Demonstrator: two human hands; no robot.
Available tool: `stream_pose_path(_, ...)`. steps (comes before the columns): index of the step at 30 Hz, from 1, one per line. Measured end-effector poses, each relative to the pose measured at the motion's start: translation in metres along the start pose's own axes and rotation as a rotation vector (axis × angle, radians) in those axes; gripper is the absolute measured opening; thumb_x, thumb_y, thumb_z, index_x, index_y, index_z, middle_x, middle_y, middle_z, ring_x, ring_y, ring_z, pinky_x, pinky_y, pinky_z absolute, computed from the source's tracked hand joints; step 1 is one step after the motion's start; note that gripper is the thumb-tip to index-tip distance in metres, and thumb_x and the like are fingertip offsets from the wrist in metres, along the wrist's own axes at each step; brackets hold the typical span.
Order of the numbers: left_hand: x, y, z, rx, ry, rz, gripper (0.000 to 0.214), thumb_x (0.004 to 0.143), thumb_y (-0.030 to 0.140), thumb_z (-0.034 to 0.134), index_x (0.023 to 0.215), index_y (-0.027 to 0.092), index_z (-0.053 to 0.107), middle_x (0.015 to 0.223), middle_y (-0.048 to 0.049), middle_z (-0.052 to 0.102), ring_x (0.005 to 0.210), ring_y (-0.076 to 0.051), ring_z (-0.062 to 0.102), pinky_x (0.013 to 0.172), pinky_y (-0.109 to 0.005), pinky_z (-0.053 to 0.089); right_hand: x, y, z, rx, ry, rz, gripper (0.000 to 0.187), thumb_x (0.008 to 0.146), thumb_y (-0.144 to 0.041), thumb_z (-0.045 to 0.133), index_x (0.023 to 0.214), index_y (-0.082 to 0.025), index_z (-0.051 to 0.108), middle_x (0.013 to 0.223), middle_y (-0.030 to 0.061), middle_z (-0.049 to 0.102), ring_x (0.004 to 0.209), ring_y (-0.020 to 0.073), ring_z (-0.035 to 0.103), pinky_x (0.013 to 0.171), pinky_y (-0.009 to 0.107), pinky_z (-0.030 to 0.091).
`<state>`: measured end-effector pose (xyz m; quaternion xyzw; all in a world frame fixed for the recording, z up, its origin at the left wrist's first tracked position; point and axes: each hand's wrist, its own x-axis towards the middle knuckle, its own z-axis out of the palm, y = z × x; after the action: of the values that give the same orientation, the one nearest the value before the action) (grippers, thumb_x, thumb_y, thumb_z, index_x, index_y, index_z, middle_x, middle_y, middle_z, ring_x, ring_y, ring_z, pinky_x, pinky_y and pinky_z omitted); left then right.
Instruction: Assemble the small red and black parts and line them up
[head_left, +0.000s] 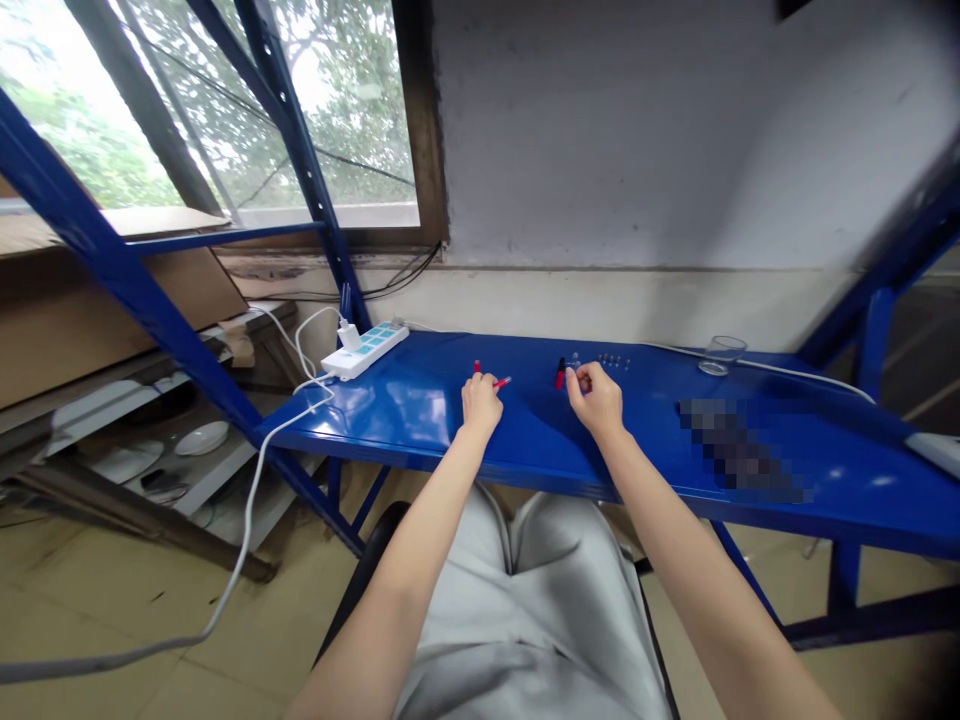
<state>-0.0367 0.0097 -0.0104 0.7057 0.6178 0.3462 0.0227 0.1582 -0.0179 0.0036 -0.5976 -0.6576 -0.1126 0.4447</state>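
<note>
Both my arms reach out over a blue metal table (420, 410). My left hand (480, 402) is closed around a small red tool (502, 382) whose tip sticks out to the right. A second small red piece (476, 366) lies just beyond that hand. My right hand (595, 396) is closed, its fingertips pinched at a tiny part I cannot make out. A red-and-black tool (559, 373) lies right beside its fingers, and a row of several tiny dark parts (613, 359) sits just behind it.
A white power strip (365, 350) with a plugged-in charger and white cable lies at the table's back left. A clear shallow dish (721, 353) stands at the back right. Blue rack struts frame both sides. Cardboard and plates rest on low shelves at left.
</note>
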Motion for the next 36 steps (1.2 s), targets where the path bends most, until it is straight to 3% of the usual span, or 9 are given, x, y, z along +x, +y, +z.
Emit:
stream_pose_path(3,-0.001,0.006,-0.002,-0.222,0.097,0.145,0.02,0.087,0.016,0.04,0.095,0.017,0.058,0.098,-0.0079,0.058,0.091,-0.016,0.057,0.084,-0.028,0.044,-0.002,-0.007,0.003,0.008,-0.083,-0.123,0.034,0.089,-0.044,0.031,0.079,-0.019,0.052,0.065,0.0033,0.053,0.061,0.0141,0.05,0.063,0.024,0.036)
stream_pose_path(6,-0.005,0.016,-0.006,-0.35,0.131,0.329,0.023,0.09,0.02,0.036,0.099,0.018,0.057,0.101,-0.007,0.057,0.096,-0.014,0.055,0.088,-0.026,0.043,-0.002,-0.013,0.008,0.023,-0.198,-0.205,0.035,0.09,-0.044,0.03,0.094,-0.018,0.053,0.071,0.0056,0.059,0.067,0.0167,0.054,0.068,0.026,0.037)
stream_pose_path(9,-0.009,0.023,-0.009,-0.404,0.116,0.463,0.027,0.092,0.022,0.031,0.102,0.017,0.056,0.101,-0.0082,0.055,0.097,-0.014,0.054,0.089,-0.027,0.043,-0.002,-0.016,0.011,0.033,-0.262,-0.213,0.038,0.092,-0.042,0.026,0.104,-0.016,0.05,0.081,0.0085,0.063,0.073,0.0192,0.057,0.067,0.027,0.037)
stream_pose_path(14,-0.013,0.027,-0.01,-0.443,0.083,0.577,0.028,0.092,0.022,0.029,0.101,0.016,0.055,0.101,-0.0097,0.054,0.098,-0.015,0.053,0.089,-0.028,0.043,-0.004,-0.014,0.009,-0.001,-0.281,-0.173,0.041,0.093,-0.041,0.017,0.096,-0.018,0.051,0.078,0.0075,0.062,0.067,0.0183,0.057,0.06,0.025,0.034)
stream_pose_path(25,-0.012,0.03,-0.01,-0.568,0.083,0.428,0.019,0.09,0.024,0.036,0.093,0.018,0.054,0.096,-0.0071,0.057,0.093,-0.014,0.054,0.085,-0.028,0.043,-0.004,-0.015,0.01,0.006,-0.239,-0.171,0.043,0.093,-0.041,0.018,0.095,-0.018,0.054,0.081,0.0077,0.063,0.067,0.0163,0.057,0.06,0.023,0.035)
stream_pose_path(36,-0.008,0.023,-0.008,-0.642,0.062,0.215,0.021,0.089,0.03,0.039,0.092,0.018,0.056,0.085,-0.0031,0.058,0.068,-0.008,0.054,0.072,-0.022,0.045,-0.005,-0.019,0.008,0.113,-0.273,-0.194,0.03,0.091,-0.037,0.032,0.108,-0.02,0.051,0.101,0.0076,0.062,0.082,0.0173,0.06,0.067,0.024,0.042)
